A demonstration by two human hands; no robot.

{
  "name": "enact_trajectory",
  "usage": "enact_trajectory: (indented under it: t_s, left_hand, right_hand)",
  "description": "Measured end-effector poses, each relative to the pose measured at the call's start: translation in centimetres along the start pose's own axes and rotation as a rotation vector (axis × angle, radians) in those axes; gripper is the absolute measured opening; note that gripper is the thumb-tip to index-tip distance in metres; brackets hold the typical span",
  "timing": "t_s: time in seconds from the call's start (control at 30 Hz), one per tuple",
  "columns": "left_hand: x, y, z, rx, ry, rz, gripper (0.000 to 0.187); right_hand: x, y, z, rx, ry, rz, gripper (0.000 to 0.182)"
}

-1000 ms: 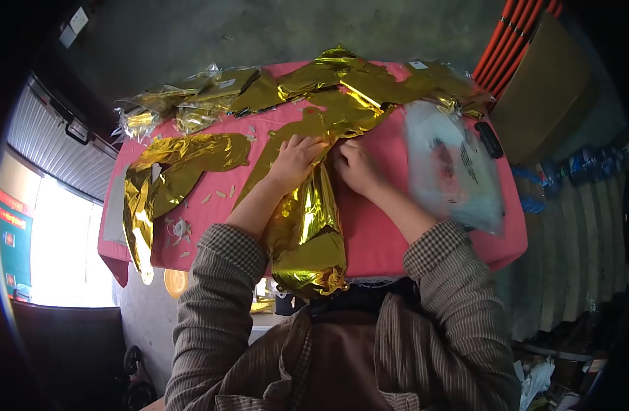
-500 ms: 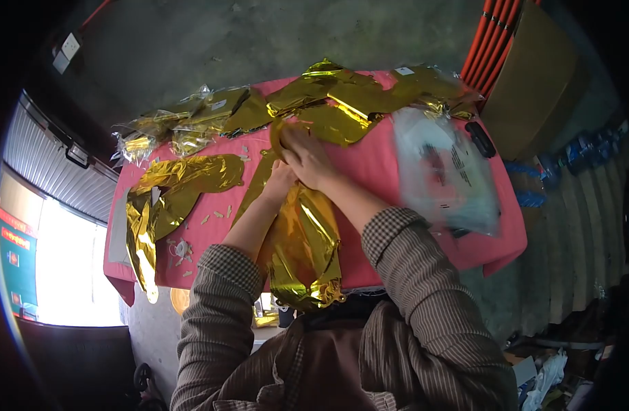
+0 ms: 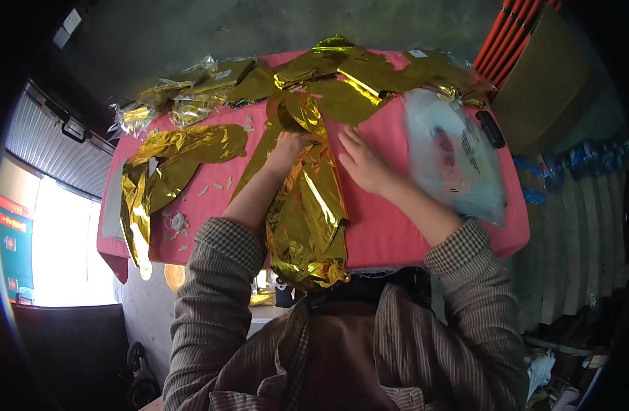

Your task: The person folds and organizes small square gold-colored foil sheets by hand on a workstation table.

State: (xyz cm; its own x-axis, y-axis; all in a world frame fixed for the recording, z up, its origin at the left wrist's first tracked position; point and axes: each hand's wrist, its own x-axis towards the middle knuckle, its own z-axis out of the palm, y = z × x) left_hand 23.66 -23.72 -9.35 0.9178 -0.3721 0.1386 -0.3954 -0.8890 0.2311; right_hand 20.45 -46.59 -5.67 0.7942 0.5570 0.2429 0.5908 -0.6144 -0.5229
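A long, flat gold foil balloon (image 3: 307, 226) lies lengthwise in front of me, its lower end at the table's near edge. My left hand (image 3: 285, 154) is closed on its upper middle part; the fingertips are partly hidden. To the right of it, my right hand (image 3: 366, 164) is open and empty above the pink cloth, fingers stretched toward the foil but apart from it. The balloon's upper end (image 3: 297, 109) is folded and crinkled beyond my left hand. Another gold foil balloon (image 3: 170, 164) lies bent at the left.
More gold foil (image 3: 348, 85), some in clear wrappers (image 3: 191, 89), lines the far edge of the pink-covered table (image 3: 379, 240). At the right are clear plastic bags (image 3: 455, 154) and a black object (image 3: 490, 129). Small pale strips (image 3: 217, 185) and a white coil (image 3: 177, 220) lie left.
My right hand has let go of the foil and moved right, away from my left hand. My left hand stays on the balloon. The view has shifted slightly.
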Motion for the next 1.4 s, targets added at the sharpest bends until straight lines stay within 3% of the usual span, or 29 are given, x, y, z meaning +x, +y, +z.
enact_trajectory:
  t_s: [0.03,0.1,0.13,0.27,0.33,0.37,0.43,0.67,0.73,0.87,0.97,1.03,1.07,1.1,1.13,1.2,1.27,1.3,1.37,1.4]
  left_hand:
    - [-1.4,-0.3,0.3,0.078,0.250,0.161,0.031]
    - [-0.9,0.0,-0.2,0.094,0.133,0.092,0.031]
    - [-0.6,0.0,-0.3,0.112,0.015,0.024,0.031]
    - [0.3,-2.0,1.2,-0.006,0.001,0.052,0.024]
    - [0.4,-1.5,1.0,-0.147,0.429,0.249,0.015]
    - [0.2,-1.5,0.8,-0.147,0.427,0.249,0.015]
    - [-0.9,0.0,-1.9,-0.091,0.144,0.164,0.009]
    - [-0.7,0.1,-1.9,-0.303,0.165,0.196,0.013]
    - [-0.6,-0.8,-1.0,0.000,0.270,0.236,0.027]
    - [0.8,-2.5,-0.8,0.256,0.439,0.408,0.038]
    - [0.3,-1.7,-3.8,0.070,0.382,0.239,0.038]
    - [0.2,-4.9,-5.6,-0.273,0.241,-0.191,0.038]
    - [0.2,-6.4,-5.8,-0.552,0.365,-0.499,0.038]
    - [0.4,-9.5,-5.5,-0.550,0.476,-0.596,0.034]
    - [-0.8,-5.1,-9.2,-0.712,0.640,-0.597,0.031]
    - [-0.4,-4.4,-8.8,-0.549,0.601,-0.295,0.028]
    - [-0.8,-1.0,-9.1,-0.438,0.269,-0.043,0.031]
    - [-0.5,-0.9,-8.0,-0.438,0.272,-0.047,0.031]
    - [0.3,-1.2,-4.9,-0.031,0.175,0.186,0.039]
    - [0.3,-0.3,-5.0,-0.031,0.178,0.187,0.039]
  right_hand:
    - [-1.2,-1.2,-0.3,0.001,-0.006,0.004,0.060]
    - [-2.8,-3.5,-1.2,-0.274,-0.180,0.030,0.067]
    - [-3.2,-4.0,-0.8,-0.273,-0.177,0.032,0.067]
    - [-3.6,-5.6,1.6,-0.201,-0.151,-0.017,0.076]
    - [-3.5,-6.3,2.3,-0.267,-0.131,-0.057,0.079]
    - [-3.5,-6.6,2.8,-0.277,-0.108,-0.081,0.081]
    - [-3.6,-7.4,2.6,-0.314,-0.145,-0.093,0.080]
    - [-4.0,-7.6,2.8,-0.322,-0.146,-0.134,0.081]
    - [-4.1,-7.6,2.7,-0.325,-0.156,-0.139,0.081]
    - [-4.1,-7.7,2.6,-0.333,-0.164,-0.158,0.080]
    - [-4.0,-7.8,2.4,-0.317,-0.190,-0.154,0.080]
    - [-4.0,-7.7,2.5,-0.306,-0.185,-0.155,0.080]
    - [-4.0,-7.7,2.5,-0.291,-0.182,-0.157,0.080]
    - [-4.1,-7.6,2.6,-0.290,-0.178,-0.156,0.080]
    - [-4.0,-7.5,2.8,-0.294,-0.167,-0.168,0.079]
    - [-4.1,-7.5,2.8,-0.297,-0.159,-0.182,0.079]
    - [-4.1,-7.6,2.6,-0.322,-0.149,-0.184,0.078]
    - [-4.0,-7.7,2.6,-0.321,-0.151,-0.188,0.078]
    - [-4.0,-7.8,2.5,-0.314,-0.135,-0.185,0.077]
    - [-3.9,-7.8,2.5,-0.317,-0.133,-0.186,0.077]
